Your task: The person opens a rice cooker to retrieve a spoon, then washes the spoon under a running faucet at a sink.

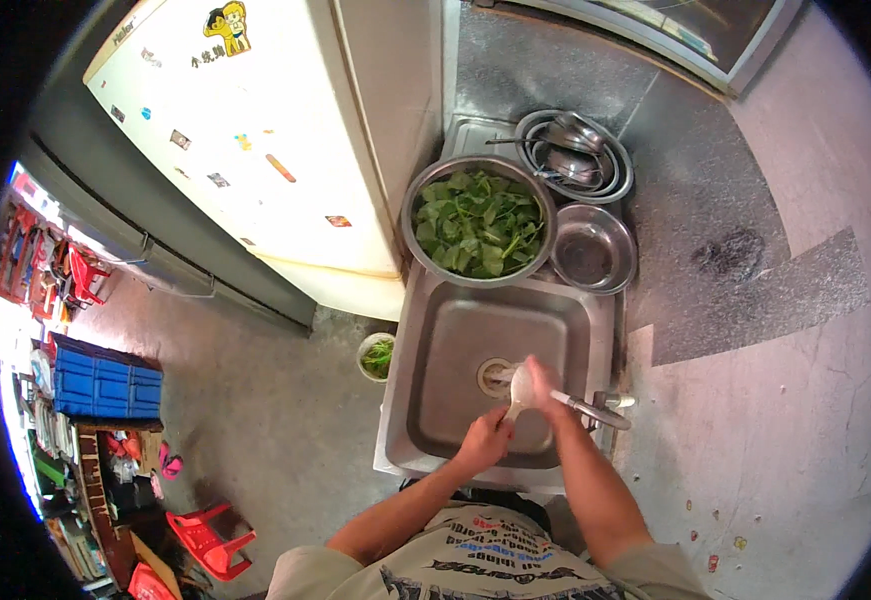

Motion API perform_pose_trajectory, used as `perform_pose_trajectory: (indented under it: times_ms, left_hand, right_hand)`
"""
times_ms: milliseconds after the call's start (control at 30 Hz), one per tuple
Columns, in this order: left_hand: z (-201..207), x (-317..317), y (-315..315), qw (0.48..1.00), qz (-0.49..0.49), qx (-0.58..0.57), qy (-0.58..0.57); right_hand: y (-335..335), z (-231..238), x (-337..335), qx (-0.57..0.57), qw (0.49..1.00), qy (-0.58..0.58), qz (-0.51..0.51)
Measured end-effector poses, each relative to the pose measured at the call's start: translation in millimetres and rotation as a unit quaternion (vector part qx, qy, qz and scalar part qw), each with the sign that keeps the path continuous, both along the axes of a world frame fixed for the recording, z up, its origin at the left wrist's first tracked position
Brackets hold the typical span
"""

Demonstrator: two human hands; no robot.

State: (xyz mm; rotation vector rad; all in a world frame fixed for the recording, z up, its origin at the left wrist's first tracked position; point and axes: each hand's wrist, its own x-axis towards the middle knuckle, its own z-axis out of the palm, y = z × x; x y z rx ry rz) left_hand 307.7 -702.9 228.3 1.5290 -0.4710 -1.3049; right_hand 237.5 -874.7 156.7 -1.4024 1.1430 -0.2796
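Over the metal sink (435, 385), my left hand (485, 440) is closed around the handle of a white rice paddle (522, 385). The paddle's rounded head points away from me, above the drain (493, 377). My right hand (543, 388) is against the right side of that head, its fingers blurred by motion. How those fingers are bent does not show. Just to the right of my right hand is the tap (595, 410), its spout reaching over the basin. Whitish water shows by the drain.
Behind the sink stand a large metal basin (408, 225) of green leaves, an empty metal bowl (595, 250) and stacked bowls with utensils (575, 150). A white fridge (285, 130) rises at the left. On the floor are a small pot of greens (366, 358) and a red stool (210, 540).
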Motion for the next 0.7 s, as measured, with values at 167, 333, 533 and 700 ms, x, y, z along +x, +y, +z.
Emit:
perform_pose_trajectory:
  times_ms: [167,333,533,700]
  left_hand:
    - [1,4,9,1.0,0.009,0.016,0.012]
    - [-18,7,4,0.995,0.021,0.0,0.096]
    - [-15,7,2,0.995,0.04,0.021,0.09]
    - [-6,8,7,0.997,-0.009,0.039,-0.062]
  right_hand:
    - [12,28,21,-0.027,0.989,0.138,0.051]
    - [31,8,2,-0.325,0.924,-0.031,0.197]
    - [47,31,3,-0.433,0.857,-0.011,0.278]
    - [19,18,16,-0.161,0.966,-0.053,0.196]
